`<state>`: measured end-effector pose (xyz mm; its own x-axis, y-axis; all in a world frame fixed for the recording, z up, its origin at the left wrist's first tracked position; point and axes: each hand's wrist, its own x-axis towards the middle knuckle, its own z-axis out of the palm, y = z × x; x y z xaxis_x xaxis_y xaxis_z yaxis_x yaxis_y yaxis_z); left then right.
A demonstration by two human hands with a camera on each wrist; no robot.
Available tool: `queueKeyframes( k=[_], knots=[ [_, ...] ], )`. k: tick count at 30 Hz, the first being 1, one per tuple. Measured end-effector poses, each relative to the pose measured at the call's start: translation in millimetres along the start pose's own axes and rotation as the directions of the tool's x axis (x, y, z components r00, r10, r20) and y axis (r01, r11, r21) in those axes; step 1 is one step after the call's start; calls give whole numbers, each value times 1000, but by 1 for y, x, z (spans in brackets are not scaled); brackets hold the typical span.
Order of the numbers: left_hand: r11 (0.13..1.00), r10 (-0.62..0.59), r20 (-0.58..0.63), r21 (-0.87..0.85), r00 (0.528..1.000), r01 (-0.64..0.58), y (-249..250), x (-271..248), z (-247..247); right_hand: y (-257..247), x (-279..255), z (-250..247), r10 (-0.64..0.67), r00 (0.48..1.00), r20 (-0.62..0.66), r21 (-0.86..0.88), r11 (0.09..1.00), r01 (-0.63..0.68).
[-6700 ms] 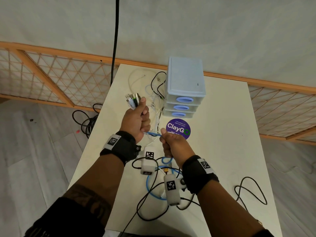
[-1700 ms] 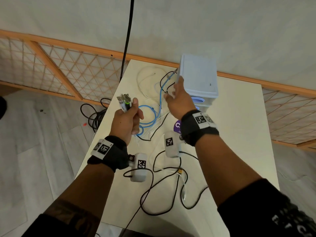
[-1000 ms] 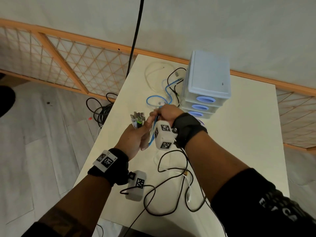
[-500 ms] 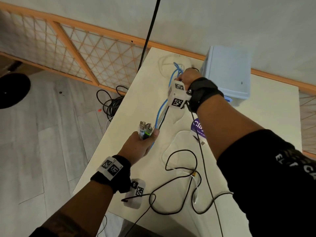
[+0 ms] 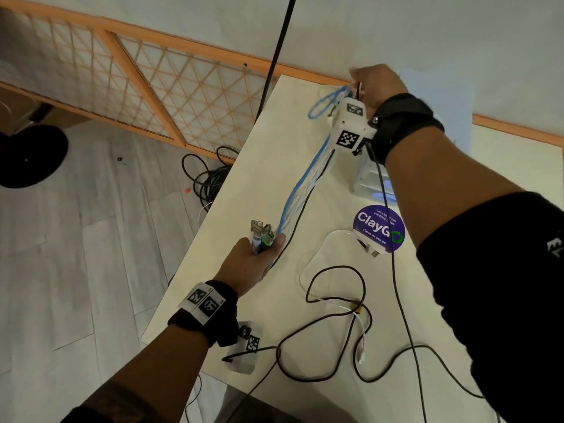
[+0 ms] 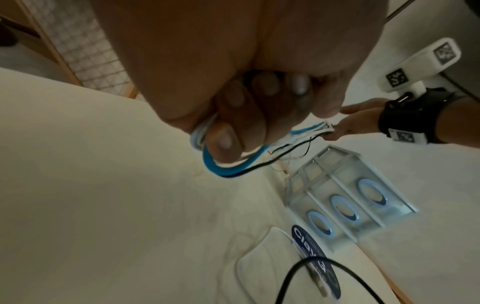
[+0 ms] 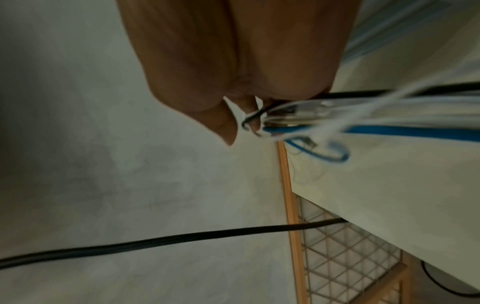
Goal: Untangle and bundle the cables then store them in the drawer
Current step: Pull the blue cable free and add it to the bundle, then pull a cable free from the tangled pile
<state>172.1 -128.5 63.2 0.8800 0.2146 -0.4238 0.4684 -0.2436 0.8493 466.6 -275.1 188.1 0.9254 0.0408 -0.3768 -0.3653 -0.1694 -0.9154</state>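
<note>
Since half a second earlier, right hand (image 5: 374, 87) farther toward upper right, drawing cables (image 5: 305, 184) taut. Left hand (image 5: 248, 265) at frame centre, fingers clamped on plug ends as anchor; right fingers pinched on far ends for straightening. Drawer unit (image 6: 345, 203) closed, just beyond.

Appeared to be a plain indoor workroom, exact kind unclear. Noted bare white wall (image 5: 396, 25), grey plank floor (image 5: 76, 239), wooden lattice screen (image 5: 189, 87), cream table (image 5: 268, 166) bearing "ClayGo – Clean as you go" sticker (image 5: 378, 228) and small plastic drawer unit (image 6: 345, 197).
</note>
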Motion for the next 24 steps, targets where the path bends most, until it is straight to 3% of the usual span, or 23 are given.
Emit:
queueKeyframes(
  k=[1, 3, 4, 6, 8, 10, 13, 17, 24],
  knots=[
    [1000, 0, 0, -16, 1000, 0, -1, 1, 4, -2, -4, -1, 28, 999, 45, 24, 999, -29],
    [998, 26, 5, -64, 1000, -26, 7, 4, 12, 2, -16, -7, 30, 996, 81, -176, 984, -16],
    [996, 45, 11, -72, 999, -44, 13, 8, 16, 6, -28, -10, -2, 996, 87, -338, 940, 31],
    [996, 61, 20, -67, 998, -60, 23, 18, 22, 36, -53, -17, -112, 991, 74, -485, 864, 134],
    [993, 67, 52, -102, 996, -62, 33, 25, 26, 80, -88, -25, -126, 988, 85, -318, 937, 147],
    [989, 64, 79, -136, 995, -53, 40, 31, 30, 128, -107, -34, 53, 997, -63, -61, 997, -57],
    [993, 46, 83, -115, 995, -36, 52, 34, 38, 185, -119, -46, 278, 955, -100, -158, 943, -291],
    [988, 15, 117, -153, 993, 3, 61, 34, 48, 231, -111, -45, 346, 937, -55, -361, 868, -342],
    [966, -61, 172, -238, 983, 102, 69, 33, 46, 256, -113, -50, 269, 942, -200, -620, 710, -334]
  ],
)
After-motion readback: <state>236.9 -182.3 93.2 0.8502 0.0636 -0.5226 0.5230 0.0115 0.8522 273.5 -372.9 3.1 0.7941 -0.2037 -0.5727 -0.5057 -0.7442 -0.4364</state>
